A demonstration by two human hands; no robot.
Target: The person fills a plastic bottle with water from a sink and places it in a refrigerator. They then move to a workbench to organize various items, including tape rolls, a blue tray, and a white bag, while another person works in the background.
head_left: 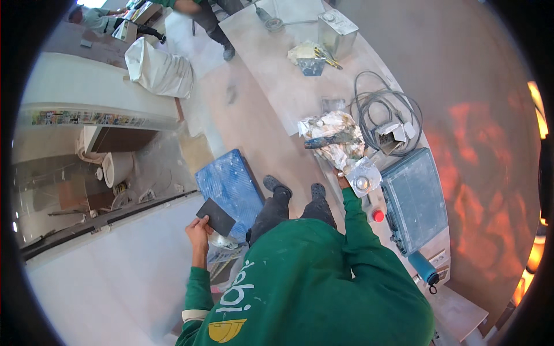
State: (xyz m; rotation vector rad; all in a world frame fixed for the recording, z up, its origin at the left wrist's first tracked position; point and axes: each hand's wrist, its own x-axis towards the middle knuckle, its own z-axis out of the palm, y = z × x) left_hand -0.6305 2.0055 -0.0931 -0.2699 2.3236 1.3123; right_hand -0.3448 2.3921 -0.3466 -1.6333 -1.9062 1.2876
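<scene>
My left hand [199, 230] pinches a dark grey square sheet [216, 218] by its edge; it looks like sandpaper. The sheet is held up over the corner of a dusty blue pad [231, 183]. On the right, my right hand [341, 180] reaches in beside a silvery sheet [372, 173] with a round metal piece [362, 183] on it. That sheet hides most of its fingers, so whether it grips anything does not show. A crumpled, stained wrapping [340, 151] with a dark-handled tool [329, 140] across it lies just beyond this hand.
A coiled grey cable [416, 109] surrounds an open small box [391, 137]. Nearby are a teal case [416, 199], a red cap [378, 215] and a blue bottle [423, 267]. Farther off stand a metal canister [337, 32] and a white sack [158, 69]. Another person's leg [214, 29] shows ahead.
</scene>
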